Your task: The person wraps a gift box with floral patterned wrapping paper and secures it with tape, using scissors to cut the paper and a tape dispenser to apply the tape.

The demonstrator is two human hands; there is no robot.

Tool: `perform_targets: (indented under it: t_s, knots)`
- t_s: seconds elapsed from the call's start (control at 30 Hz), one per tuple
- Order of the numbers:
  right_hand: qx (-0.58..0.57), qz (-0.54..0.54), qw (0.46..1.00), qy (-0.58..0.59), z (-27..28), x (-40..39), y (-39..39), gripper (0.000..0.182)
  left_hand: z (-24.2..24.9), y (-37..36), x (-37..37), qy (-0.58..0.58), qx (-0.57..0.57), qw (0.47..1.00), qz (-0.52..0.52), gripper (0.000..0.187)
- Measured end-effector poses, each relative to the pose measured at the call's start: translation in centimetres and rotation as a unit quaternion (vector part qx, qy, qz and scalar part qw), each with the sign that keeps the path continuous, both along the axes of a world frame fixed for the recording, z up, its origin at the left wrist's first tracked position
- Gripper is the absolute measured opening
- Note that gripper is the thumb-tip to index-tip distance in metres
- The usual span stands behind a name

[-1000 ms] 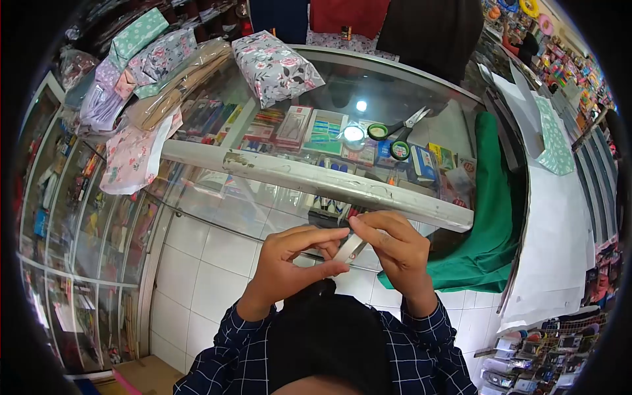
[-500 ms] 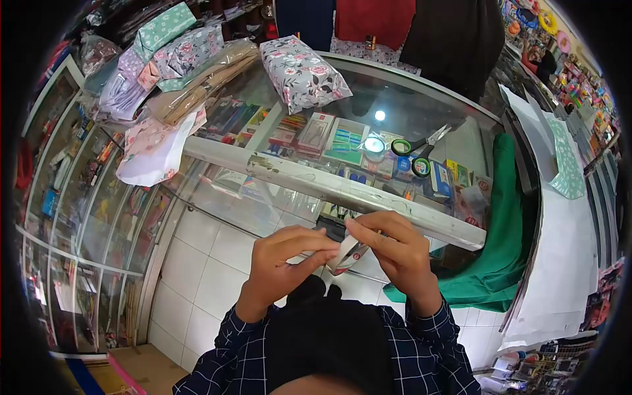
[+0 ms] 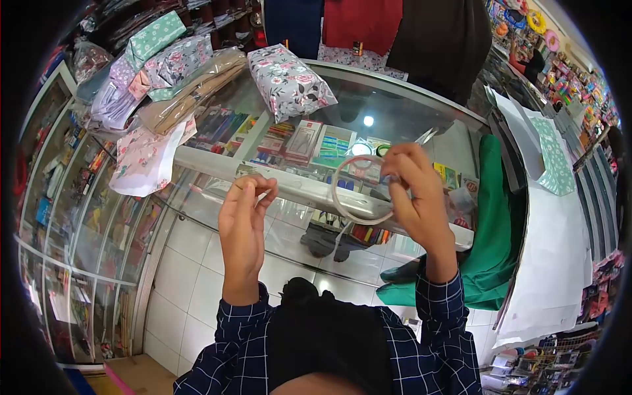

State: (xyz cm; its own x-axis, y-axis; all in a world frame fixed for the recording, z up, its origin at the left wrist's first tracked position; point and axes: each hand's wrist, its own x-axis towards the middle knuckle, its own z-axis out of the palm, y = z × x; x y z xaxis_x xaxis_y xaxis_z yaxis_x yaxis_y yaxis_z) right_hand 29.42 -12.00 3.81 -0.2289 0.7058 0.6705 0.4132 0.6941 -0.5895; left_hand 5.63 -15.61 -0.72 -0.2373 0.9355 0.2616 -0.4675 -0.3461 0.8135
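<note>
My right hand [image 3: 418,197] grips a thin roll of tape [image 3: 338,199] at its right side, holding it above the front edge of the glass counter [image 3: 283,172]. To the left, my left hand [image 3: 243,220] is raised with thumb and fingertips pinched together. Whatever lies between those fingertips is too small or clear to make out. Scissors [image 3: 426,136] lie on the glass behind my right hand, which partly covers them. A floral wrapped parcel [image 3: 289,82] rests on the counter farther back.
Several wrapped parcels [image 3: 178,62] and plastic-bagged brown goods [image 3: 191,92] are piled at the back left, beside floral paper [image 3: 145,158]. Green cloth [image 3: 490,217] drapes over the counter's right end, near large white sheets [image 3: 550,263]. Glass-fronted shelves [image 3: 79,217] stand at left.
My hands have moved apart and upward. The roll of tape has gone up and to the right with my right hand; my left hand has let go of the roll.
</note>
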Motion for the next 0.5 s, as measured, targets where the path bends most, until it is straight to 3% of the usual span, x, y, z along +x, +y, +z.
perform_targets:
  t_s: [0.07,0.1,0.23,0.33,0.5]
  knots:
    - [-0.009,0.015,0.995,-0.093,0.0,0.0,0.8,0.011,-0.4,0.2,-0.3,-0.034,-0.012,0.999,0.009,0.02]
    - [-0.075,0.013,0.989,-0.128,0.3,-0.2,0.8,0.024,-0.7,0.2,-0.8,-0.045,-0.015,0.999,0.008,0.021]
    - [0.066,-0.076,0.945,-0.312,0.1,-0.8,0.3,0.046,-2.6,-0.3,-4.5,-0.135,0.027,0.99,0.003,0.021]
    - [0.073,-0.081,0.928,-0.357,0.2,0.0,0.3,0.058,-1.5,-1.4,-6.4,-0.09,0.009,0.989,0.118,0.021]
    - [0.097,-0.096,0.917,-0.374,-0.1,-0.6,2.7,0.025,-2.9,-1.5,-5.1,-0.072,0.009,0.994,0.084,0.024]
